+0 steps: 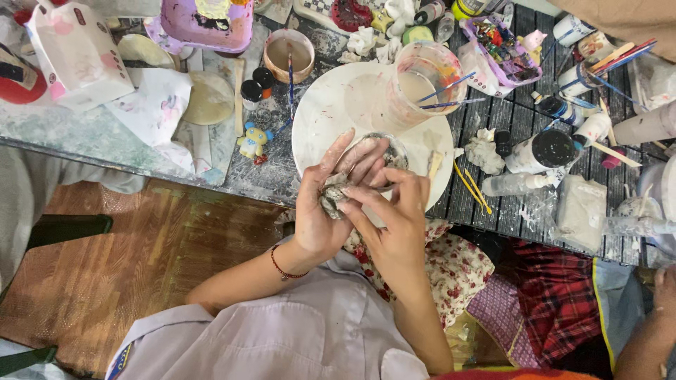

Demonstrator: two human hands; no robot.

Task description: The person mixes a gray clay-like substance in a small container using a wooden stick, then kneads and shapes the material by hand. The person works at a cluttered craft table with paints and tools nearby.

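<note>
My left hand (325, 204) cups a small grey lump of clay (332, 195) in its palm, fingers spread upward over the edge of a white round board (324, 119). My right hand (394, 218) comes in from the right and presses its fingers onto the same lump. Both hands are smeared with pale clay. They hover at the near edge of the paint-spattered table (267, 172). A red string bracelet (280, 267) circles my left wrist.
A clear cup of cloudy water with brushes (415, 84) stands on the board. A bowl with a brush (289, 53), paint bottles (542, 151), yellow sticks (470, 184), a small yellow figurine (252, 141) and a clay block (581, 211) crowd the table. Another person's arm (651, 331) shows lower right.
</note>
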